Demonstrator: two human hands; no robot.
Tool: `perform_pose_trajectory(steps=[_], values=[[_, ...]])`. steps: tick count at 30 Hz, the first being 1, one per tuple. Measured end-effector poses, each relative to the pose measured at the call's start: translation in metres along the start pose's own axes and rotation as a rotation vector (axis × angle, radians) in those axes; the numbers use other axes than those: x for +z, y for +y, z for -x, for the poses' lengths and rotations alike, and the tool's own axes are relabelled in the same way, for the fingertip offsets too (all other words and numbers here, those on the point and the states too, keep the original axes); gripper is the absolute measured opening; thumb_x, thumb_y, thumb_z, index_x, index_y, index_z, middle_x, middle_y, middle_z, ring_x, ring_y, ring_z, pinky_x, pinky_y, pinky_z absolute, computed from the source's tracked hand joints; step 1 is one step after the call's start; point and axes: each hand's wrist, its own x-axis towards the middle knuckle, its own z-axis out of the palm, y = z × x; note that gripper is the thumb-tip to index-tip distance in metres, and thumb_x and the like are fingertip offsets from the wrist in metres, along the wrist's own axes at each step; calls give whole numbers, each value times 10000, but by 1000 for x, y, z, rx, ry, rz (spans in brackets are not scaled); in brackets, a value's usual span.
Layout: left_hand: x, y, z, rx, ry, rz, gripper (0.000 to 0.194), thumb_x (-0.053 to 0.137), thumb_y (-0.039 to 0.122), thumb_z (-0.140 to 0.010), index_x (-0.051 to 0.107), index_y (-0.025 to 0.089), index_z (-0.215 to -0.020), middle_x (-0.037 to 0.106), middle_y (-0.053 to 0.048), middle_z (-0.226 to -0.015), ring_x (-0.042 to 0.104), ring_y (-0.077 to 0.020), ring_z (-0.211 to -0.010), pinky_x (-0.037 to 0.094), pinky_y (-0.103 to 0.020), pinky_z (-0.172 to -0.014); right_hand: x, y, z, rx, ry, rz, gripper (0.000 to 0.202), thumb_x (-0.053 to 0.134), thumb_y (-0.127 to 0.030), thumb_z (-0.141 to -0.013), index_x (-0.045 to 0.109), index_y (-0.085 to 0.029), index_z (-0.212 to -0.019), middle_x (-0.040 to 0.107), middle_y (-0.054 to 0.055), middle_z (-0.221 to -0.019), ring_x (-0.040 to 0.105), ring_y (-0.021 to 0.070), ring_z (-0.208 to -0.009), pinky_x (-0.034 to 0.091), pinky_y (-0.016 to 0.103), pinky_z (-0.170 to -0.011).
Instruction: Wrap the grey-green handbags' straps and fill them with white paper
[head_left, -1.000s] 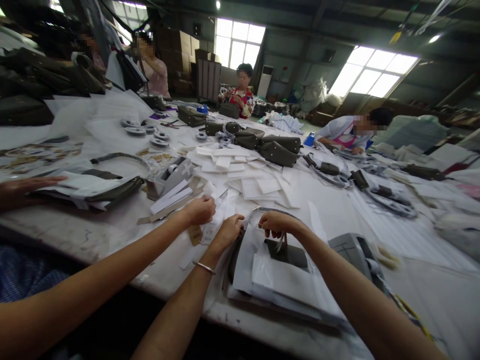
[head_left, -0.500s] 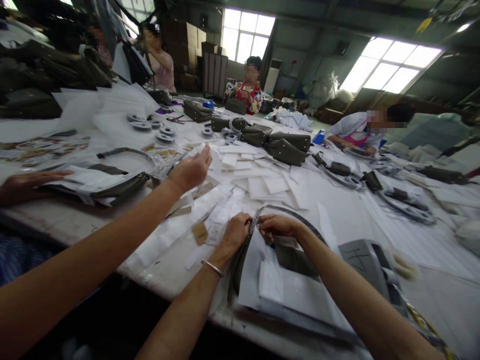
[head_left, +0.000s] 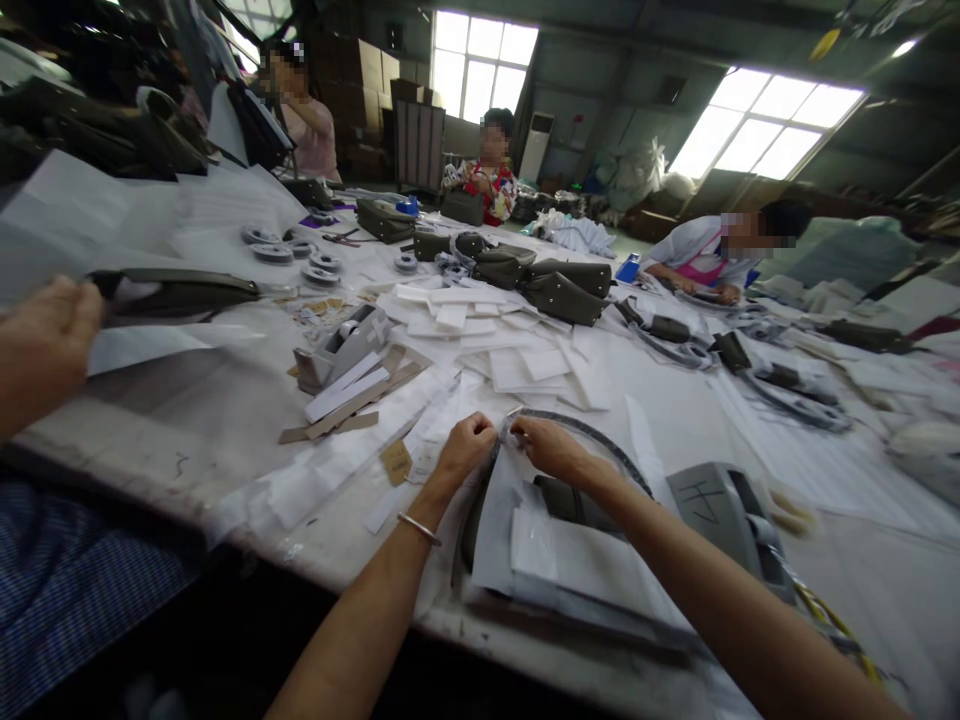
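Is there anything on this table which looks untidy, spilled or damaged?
The white sheets in the middle of the table look untidy: they overlap loosely at different angles. The strips beside the left grey tape dispenser lie askew. I see no clear spill or damage.

Left hand (head_left: 466,445) just beside right hand (head_left: 551,447), fingers (head_left: 480,425) curled in, forearms (head_left: 367,605) angled inward

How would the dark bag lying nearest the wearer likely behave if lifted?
Its grey-wrapped handle is probably springy, since it bows in a smooth arc. The white sheet looks thin, so likely floppy. The white packing might shift, lying on top.
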Motion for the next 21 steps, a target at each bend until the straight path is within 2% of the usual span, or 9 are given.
perform_pose_trajectory(steps=[3, 5, 8, 12, 14, 17, 21], values=[[0, 1, 2, -23, -5, 149, 121, 532, 289, -710, 542, 181, -656, 550, 17, -643, 507, -134, -652, 408, -248, -654, -5, 2, 6, 69, 36, 13, 90, 662, -103, -729, 692, -188, -736, 704, 80, -784, 650, 256, -898, 458, 305, -761], [0, 3, 3, -41, -7, 236, 138, 530, 307, -710, 530, 180, -654, 566, 6, -649, 516, -129, -640, 419, -249, -655, -8, 5, 9, 111, 41, -10, 18, 695, -207, -755, 699, -193, -745, 692, 57, -704, 663, 228, -779, 467, 279, -653], [1, 5, 3, -63, -2, 327, 162, 558, 328, -697, 523, 178, -648, 552, 14, -615, 484, -112, -589, 409, -243, -625, -7, 8, 10, 147, 11, -237, 151, 667, -295, -790, 709, -192, -893, 724, 38, -794, 658, 165, -663, 465, 234, -530], [2, 3, 1, -99, 26, 385, 217, 627, 374, -666, 551, 171, -675, 522, 36, -579, 445, -95, -544, 374, -230, -577, 5, 9, 5, 172, 19, -817, 301, 752, -388, -707, 679, -175, -908, 726, 48, -886, 650, 125, -640, 456, 195, -477], [2, 0, 0, -124, 36, 403, 249, 651, 396, -654, 576, 164, -707, 530, 37, -577, 445, -91, -529, 359, -225, -551, 12, 8, 1, 154, 27, -931, 395, 769, -478, -684, 670, -178, -921, 721, 55, -900, 646, 118, -633, 472, 201, -490], [2, -4, -2, -158, 58, 430, 279, 665, 410, -643, 596, 154, -729, 526, 39, -568, 440, -83, -511, 335, -215, -512, 21, 4, -7, 104, 11, -920, 436, 752, -560, -690, 658, -170, -859, 701, 39, -805, 634, 114, -615, 500, 220, -540], [0, -9, -7, -201, 87, 467, 322, 679, 431, -632, 620, 138, -751, 522, 41, -574, 410, -64, -475, 304, -208, -470, 24, -5, -17, 46, -74, -775, 368, 753, -505, -717, 653, -151, -704, 612, -18, -572, 569, 97, -522, 477, 210, -527]])
